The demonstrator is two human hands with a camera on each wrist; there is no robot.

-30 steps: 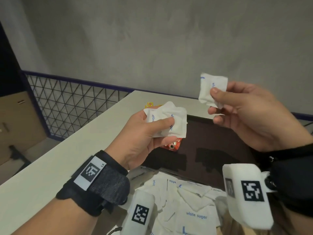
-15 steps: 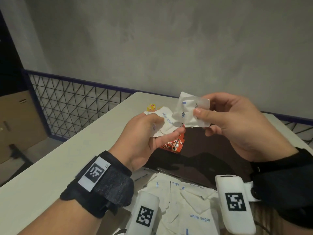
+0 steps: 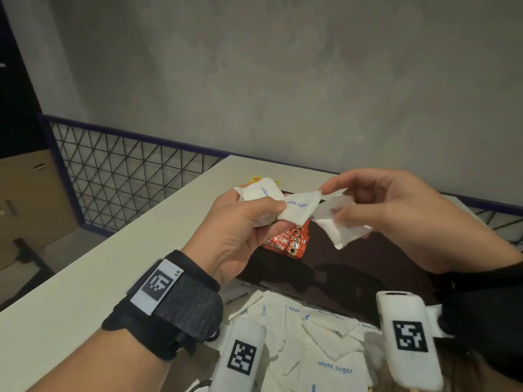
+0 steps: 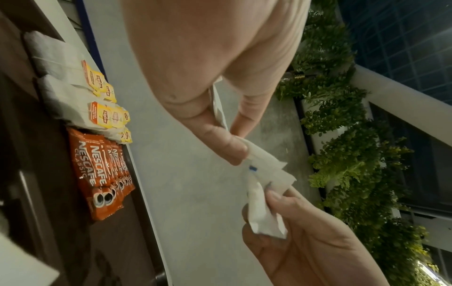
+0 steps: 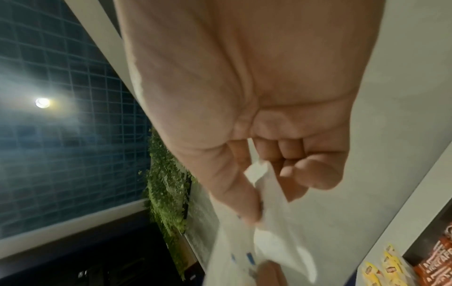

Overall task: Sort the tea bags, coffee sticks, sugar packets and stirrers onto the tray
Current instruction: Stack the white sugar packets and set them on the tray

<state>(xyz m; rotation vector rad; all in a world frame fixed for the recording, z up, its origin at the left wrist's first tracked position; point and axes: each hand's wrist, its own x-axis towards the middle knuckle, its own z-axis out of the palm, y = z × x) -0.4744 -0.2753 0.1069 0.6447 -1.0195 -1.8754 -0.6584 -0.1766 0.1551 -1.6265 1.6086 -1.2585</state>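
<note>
From the head camera, the left hand [image 3: 243, 222] pinches a small stack of white sugar packets [image 3: 278, 203] above the dark tray [image 3: 376, 267], and the right hand [image 3: 396, 210] pinches another packet [image 3: 339, 226] against it. Squaring the soft, crinkly paper edges before laying them down would serve best.

The left wrist view shows glossy red coffee sticks [image 4: 100, 172] and yellow-tagged tea bags [image 4: 97, 96] side by side.

The right wrist view shows thumb and forefinger nipping limp paper [image 5: 269, 222].

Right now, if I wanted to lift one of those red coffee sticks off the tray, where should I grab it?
Probably the near end of the topmost coffee stick, coming from above: the sticks lie flat and fanned on the tray, overlapping, so only the near ends show separately.
</note>
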